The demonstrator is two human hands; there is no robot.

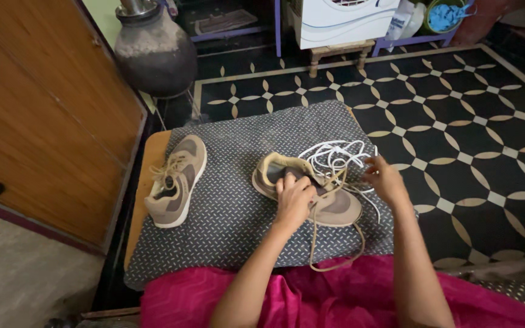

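Left hand (294, 197) presses the tan shoe (311, 194); right hand (384, 178) pinches its tan lace (335, 182).

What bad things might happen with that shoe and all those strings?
The tan lace trails loose off the mat's front edge onto the pink cloth, so it might snag or get tugged. The white laces lie in a loose pile beside the right hand and may tangle. The left hand presses the shoe, which might slide.

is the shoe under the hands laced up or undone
Undone: the shoe has its tan lace trailing loose off the mat's front edge.
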